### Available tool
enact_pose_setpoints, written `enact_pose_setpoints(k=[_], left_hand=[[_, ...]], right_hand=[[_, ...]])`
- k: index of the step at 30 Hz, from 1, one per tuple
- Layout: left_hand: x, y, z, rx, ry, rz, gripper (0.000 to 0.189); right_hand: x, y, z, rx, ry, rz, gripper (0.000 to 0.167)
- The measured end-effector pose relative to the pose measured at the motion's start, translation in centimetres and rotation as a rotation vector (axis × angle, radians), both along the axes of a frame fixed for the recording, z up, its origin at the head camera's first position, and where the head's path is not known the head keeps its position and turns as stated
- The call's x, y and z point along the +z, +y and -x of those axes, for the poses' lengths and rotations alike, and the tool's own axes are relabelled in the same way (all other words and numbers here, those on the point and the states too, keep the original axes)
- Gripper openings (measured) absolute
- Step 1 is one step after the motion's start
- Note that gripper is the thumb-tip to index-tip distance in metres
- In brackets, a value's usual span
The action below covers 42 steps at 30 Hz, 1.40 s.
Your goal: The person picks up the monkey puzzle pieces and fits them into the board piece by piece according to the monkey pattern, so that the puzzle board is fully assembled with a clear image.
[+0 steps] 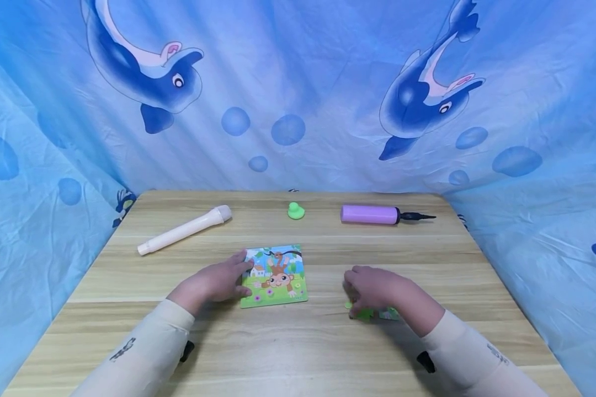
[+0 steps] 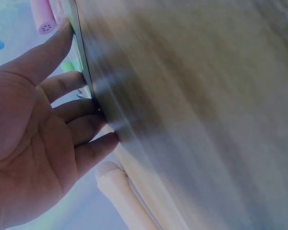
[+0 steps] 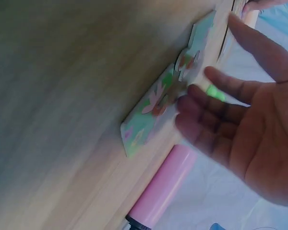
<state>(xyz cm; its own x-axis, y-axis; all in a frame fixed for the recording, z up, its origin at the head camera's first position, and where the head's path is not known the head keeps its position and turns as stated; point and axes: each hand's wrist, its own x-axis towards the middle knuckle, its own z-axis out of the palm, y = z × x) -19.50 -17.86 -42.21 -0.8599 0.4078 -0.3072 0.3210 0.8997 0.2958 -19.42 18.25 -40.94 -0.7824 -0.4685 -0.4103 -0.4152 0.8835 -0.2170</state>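
Observation:
A square jigsaw puzzle (image 1: 280, 286) with a hanging monkey on it lies flat near the middle of the wooden table. My left hand (image 1: 217, 280) rests at its left side, fingers spread and touching the edge; in the left wrist view the puzzle is seen edge-on beside the fingertips (image 2: 110, 139). To the right, my right hand (image 1: 377, 288) hovers low over loose jigsaw pieces (image 1: 389, 314) and partly hides them in the head view. In the right wrist view, colourful jigsaw pieces (image 3: 138, 125) lie on the wood, with the fingers loosely bent close above them.
Along the back of the table (image 1: 288, 353) lie a white toy microphone (image 1: 181, 231) at the left, a small green rubber duck (image 1: 295, 211) in the middle and a purple hand pump (image 1: 370, 214) with a black nozzle at the right. A blue dolphin-print cloth (image 1: 328, 82) hangs behind.

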Motion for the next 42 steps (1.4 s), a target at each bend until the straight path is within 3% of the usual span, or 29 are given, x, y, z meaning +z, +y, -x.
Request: enact_pose_setpoints(k=[3,9,23,31,38,42], left_hand=[[0.1,0.0,0.0,0.001,0.003,0.001,0.075],[0.2,-0.1,-0.1,-0.004,0.003,-0.001,0.075],[0.2,0.0,-0.1,0.002,-0.004,-0.013,0.075],[0.1,0.0,-0.2,0.004,-0.003,-0.012,0.075],[0.1,-0.1,-0.1,0.005,-0.004,-0.016,0.075],[0.1,-0.1,0.0,0.001,-0.005,-0.019,0.075]], right_hand=[[-0.2,0.2,-0.4,0.000,-0.017,-0.008,0.035],[-0.6,-0.5,-0.7,0.079,0.079,-0.030,0.019],[-0.9,-3.6,0.5,0.152,0.152,0.015,0.026],[-0.6,-6.7,1.1,0.274,0.216,0.094,0.032],[-0.5,-10.9,1.6,0.417,0.314,0.086,0.030],[-0.9,-12.7,1.8,0.463,0.322,0.083,0.026]])
